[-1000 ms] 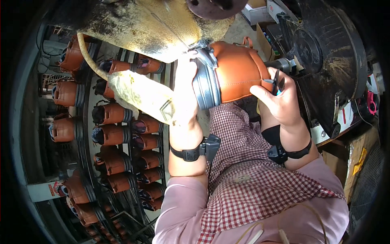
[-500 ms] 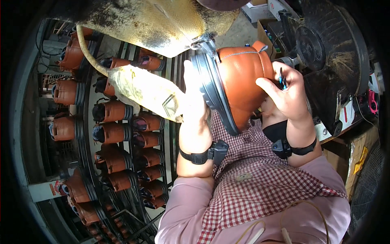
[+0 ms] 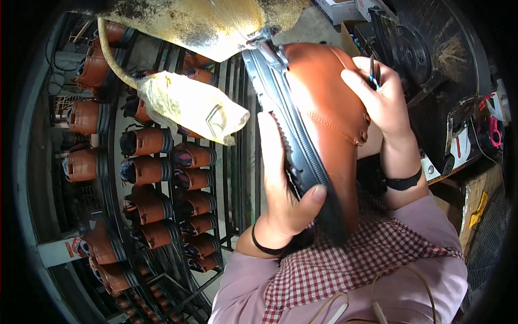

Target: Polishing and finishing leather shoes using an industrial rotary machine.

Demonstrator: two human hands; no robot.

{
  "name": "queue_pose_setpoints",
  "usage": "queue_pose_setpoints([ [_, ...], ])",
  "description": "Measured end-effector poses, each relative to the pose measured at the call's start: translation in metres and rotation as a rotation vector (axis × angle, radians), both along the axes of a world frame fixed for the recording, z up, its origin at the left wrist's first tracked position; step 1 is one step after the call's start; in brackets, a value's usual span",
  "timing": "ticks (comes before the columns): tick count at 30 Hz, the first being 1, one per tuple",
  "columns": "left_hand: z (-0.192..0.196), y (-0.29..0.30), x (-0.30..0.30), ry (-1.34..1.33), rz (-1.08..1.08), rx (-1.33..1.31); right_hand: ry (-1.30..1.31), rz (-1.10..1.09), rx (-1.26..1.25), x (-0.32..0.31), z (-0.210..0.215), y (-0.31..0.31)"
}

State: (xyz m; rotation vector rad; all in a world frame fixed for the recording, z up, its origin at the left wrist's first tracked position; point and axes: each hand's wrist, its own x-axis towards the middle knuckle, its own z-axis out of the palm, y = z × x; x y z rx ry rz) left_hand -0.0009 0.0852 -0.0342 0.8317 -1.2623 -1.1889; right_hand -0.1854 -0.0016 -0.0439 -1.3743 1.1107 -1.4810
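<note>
A brown leather boot (image 3: 324, 102) with a thick black sole (image 3: 294, 137) is held up between my two hands, its toe end pointing down toward my apron. My left hand (image 3: 286, 200) lies along the sole, thumb hooked over its lower edge. On the far side, my right hand (image 3: 380, 100) grips the upper near the opening, with a small dark-and-blue pointed tool (image 3: 374, 75) held in it too. The upper end of the sole meets the metal working end (image 3: 263, 40) of a worn, tan machine (image 3: 194, 24). Some right-hand fingers are hidden by the boot.
A bright lamp wrapped in yellowed covering (image 3: 186, 108) hangs on a bent stem left of the boot. Racks of similar boots (image 3: 145, 170) fill the left side. A black wheel-like machine part (image 3: 453, 59) stands at right, beside a cardboard box (image 3: 480, 200).
The boot has turned and come lower, showing its side stitching and eyelets. My left hand has slid down along the sole, away from the lamp. My right hand keeps its hold.
</note>
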Motion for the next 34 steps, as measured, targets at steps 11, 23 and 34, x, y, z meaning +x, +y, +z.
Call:
queue_pose_setpoints([
  [11,0.006,-0.045,0.004,0.048,0.070,-0.031,0.443,-0.402,-0.262,-0.008,-0.077,-0.013],
  [23,0.006,-0.070,0.008,0.169,-0.012,0.119,0.276,-0.157,-0.498,0.003,-0.040,-0.029],
  [34,-0.028,-0.050,0.013,0.452,0.052,0.167,0.466,-0.263,-0.563,0.007,-0.048,-0.041],
])
